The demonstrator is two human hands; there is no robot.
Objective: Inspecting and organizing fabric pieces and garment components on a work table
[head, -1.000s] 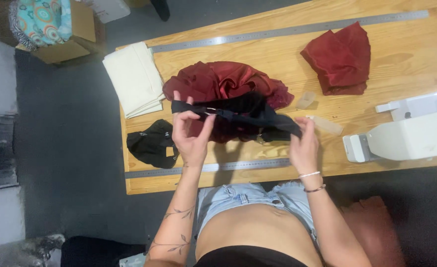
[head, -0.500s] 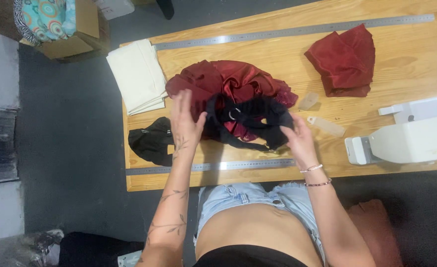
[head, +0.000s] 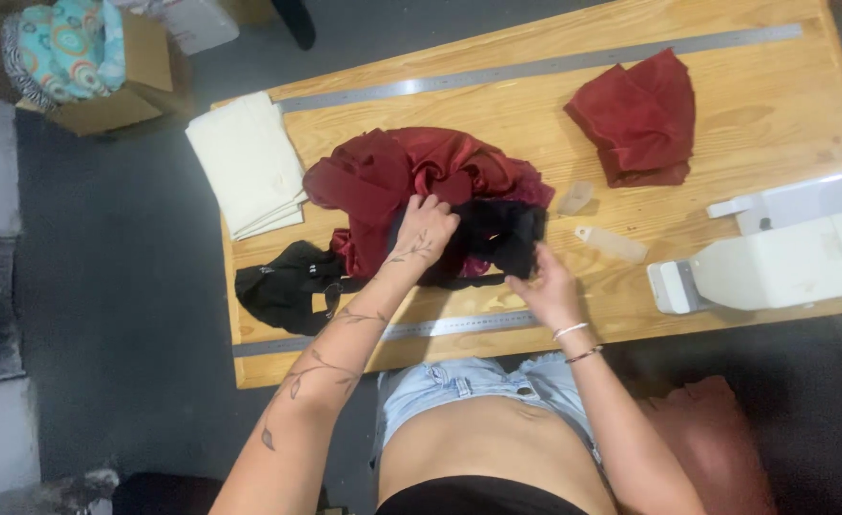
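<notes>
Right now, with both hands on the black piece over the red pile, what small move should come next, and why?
Probably lift the black piece clear of the red pile and lay it flat on bare table. The left hand presses its left end and the right hand grips its right edge, yet it lies bunched and overlaps the red cloth, so its shape is hard to judge.

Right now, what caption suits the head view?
Both hands, left hand and right hand, gather black lace fabric on a wooden table.
</notes>
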